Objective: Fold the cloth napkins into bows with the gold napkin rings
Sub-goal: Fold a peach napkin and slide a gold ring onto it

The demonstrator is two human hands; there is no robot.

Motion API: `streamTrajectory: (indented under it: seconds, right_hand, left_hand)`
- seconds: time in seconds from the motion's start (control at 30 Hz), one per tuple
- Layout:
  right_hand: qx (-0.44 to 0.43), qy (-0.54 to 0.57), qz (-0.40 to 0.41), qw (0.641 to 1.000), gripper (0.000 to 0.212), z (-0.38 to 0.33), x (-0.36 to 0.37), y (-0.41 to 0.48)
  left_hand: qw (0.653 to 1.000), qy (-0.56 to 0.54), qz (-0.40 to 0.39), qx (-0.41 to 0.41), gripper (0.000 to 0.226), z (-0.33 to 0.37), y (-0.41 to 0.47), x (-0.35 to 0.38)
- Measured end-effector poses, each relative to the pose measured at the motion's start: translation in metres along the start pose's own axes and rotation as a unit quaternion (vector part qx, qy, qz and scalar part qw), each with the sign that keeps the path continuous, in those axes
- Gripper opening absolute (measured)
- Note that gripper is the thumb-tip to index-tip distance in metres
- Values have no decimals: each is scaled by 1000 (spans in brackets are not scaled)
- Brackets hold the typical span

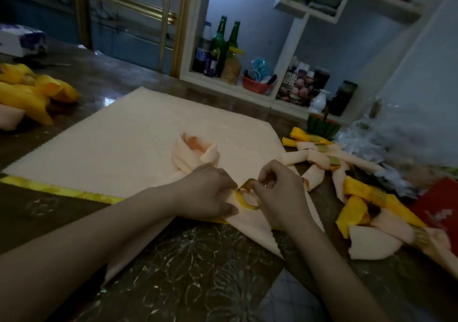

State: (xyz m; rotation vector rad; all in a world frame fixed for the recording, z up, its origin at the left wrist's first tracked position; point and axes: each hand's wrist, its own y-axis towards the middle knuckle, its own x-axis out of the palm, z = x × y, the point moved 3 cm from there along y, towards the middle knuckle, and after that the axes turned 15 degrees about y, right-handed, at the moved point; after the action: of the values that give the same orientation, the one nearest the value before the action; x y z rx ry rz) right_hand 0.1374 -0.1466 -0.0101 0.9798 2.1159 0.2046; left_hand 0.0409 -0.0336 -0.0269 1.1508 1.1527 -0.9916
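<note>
A folded peach napkin (195, 153) lies on top of a flat peach napkin (138, 138) spread over the table. My left hand (208, 192) pinches the folded napkin's gathered middle. Touching it on the right, my right hand (280, 192) holds a gold napkin ring (247, 199) between thumb and fingers, right at the pinched cloth. The napkin's near tail (255, 230) runs out below the ring toward the table's front. A yellow napkin edge (57, 190) peeks out from under the flat peach one.
Several finished peach and yellow bows (359, 197) lie in a pile at the right, beside a red box (436, 210) and crinkled clear plastic (371, 143). More yellow and peach napkins (32, 93) sit at the far left. Shelves with bottles (223, 46) stand behind the table.
</note>
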Motion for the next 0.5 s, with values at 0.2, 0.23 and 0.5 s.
streamTrajectory:
  seconds: [0.2,0.23,0.5]
  right_hand:
    - [27,-102,-74,992,12,5,6,1]
    - [23,-104,-85,991,3,3,6,0]
    - [27,-126,-150,980,24,-3,14,-2]
  left_hand:
    - [998,-29,-54,-6,63,0,-1,1]
    - [998,-31,-55,-9,63,-1,-1,1]
    - [998,4,-7,-59,70,-3,4,10]
